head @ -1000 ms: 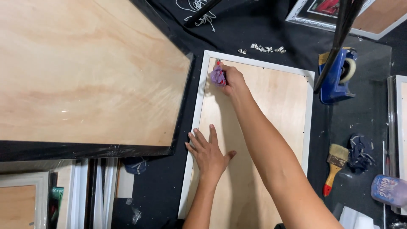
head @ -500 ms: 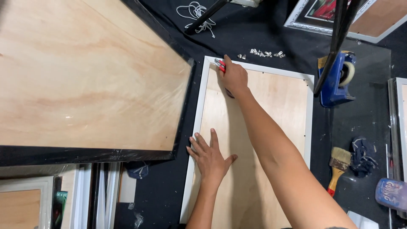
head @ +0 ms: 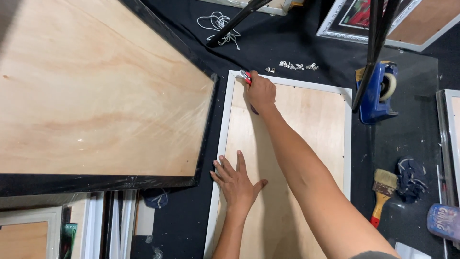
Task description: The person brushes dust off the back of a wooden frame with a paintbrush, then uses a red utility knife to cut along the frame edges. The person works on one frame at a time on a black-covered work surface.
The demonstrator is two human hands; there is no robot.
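Right hand (head: 261,91) clenched on a small red tool (head: 245,76), pressed at the upper left corner of the white frame (head: 225,124), upper centre of the picture. What kind of tool: cannot tell, mostly hidden in the fist. Left hand (head: 235,180) released, spread flat, palm on the plywood backing (head: 306,124), fingertips reaching the frame's left rail, lower centre.

Backing already seated inside the frame, face down; small dark marks along the top and right rails, perhaps fasteners. Judged from that: work at the top corner under way, left rail apparently not yet done, lower part of the frame out of view.

Outward: scatter of small metal fittings (head: 297,65) just above the frame's top rail; blue tape dispenser (head: 378,93) to the right; paintbrush (head: 382,192) with yellow and red handle and a dark rag (head: 411,175) at lower right; white cord (head: 218,23) coiled at top centre.

Black cloth (head: 268,43) over the whole work surface. Large plywood board in a black frame (head: 96,96) filling the left. More frames at the upper right, right edge and lower left. Dark stand legs (head: 376,43) crossing the top.
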